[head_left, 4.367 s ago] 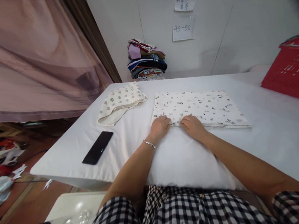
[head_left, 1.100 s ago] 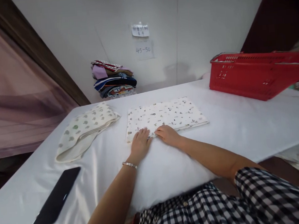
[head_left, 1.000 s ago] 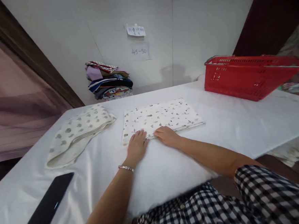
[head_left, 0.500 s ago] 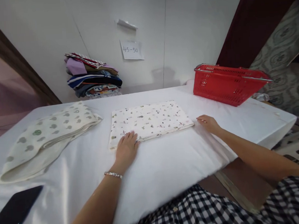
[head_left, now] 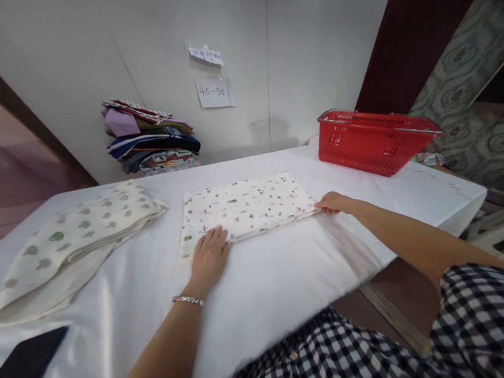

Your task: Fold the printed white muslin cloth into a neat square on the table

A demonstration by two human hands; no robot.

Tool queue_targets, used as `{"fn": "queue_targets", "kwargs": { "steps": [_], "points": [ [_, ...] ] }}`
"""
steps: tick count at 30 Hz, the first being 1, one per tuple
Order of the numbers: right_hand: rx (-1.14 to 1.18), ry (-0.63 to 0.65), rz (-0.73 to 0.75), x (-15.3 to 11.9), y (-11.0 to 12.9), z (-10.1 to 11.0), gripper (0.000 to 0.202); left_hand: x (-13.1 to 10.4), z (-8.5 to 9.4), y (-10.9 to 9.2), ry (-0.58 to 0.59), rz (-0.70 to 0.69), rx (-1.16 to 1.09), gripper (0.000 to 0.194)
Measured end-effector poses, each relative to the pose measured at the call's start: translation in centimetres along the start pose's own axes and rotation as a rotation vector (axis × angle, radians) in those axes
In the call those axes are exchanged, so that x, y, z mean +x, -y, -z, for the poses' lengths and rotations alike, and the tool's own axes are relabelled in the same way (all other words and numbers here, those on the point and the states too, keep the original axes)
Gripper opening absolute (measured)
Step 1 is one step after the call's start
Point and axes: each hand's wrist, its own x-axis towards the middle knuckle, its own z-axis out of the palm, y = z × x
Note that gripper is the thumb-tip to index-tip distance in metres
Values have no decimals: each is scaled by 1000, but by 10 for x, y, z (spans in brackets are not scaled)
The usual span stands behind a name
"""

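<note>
Left hand [head_left: 211,257] flat, loose, partly on printed cloth [head_left: 247,205]; right hand [head_left: 331,202] touching its corner, grip unclear; spotted cloth [head_left: 88,226] left of left hand. Cloths: 2.

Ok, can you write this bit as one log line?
left hand: resting on folded cloth, near left corner | right hand: at its near right corner | basket: red, on white table
</note>
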Motion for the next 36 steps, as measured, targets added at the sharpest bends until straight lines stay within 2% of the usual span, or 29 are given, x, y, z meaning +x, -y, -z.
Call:
{"fn": "queue_targets", "kwargs": {
  "steps": [5,11,18,25,31,36],
  "points": [
    [15,18,4,7,3,2,22,1,0,0,-2,-1,-1,44],
    [71,-62,62,17,7,3,19,1,2,0,-3,-6,3,45],
    [-17,-25,12,14,-3,-8,26,1,1,0,-24,-18,-24,43],
    [-95,-20,-10,14,-1,-6,27,1,0,0,-43,-23,-51,42],
    [-133,-35,-5,17,0,-8,30,1,3,-1,3,-4,-44,45],
    [-85,-58,10,17,2,-10,20,0,8,-5,3,-11,-47,47]
  ]
}}
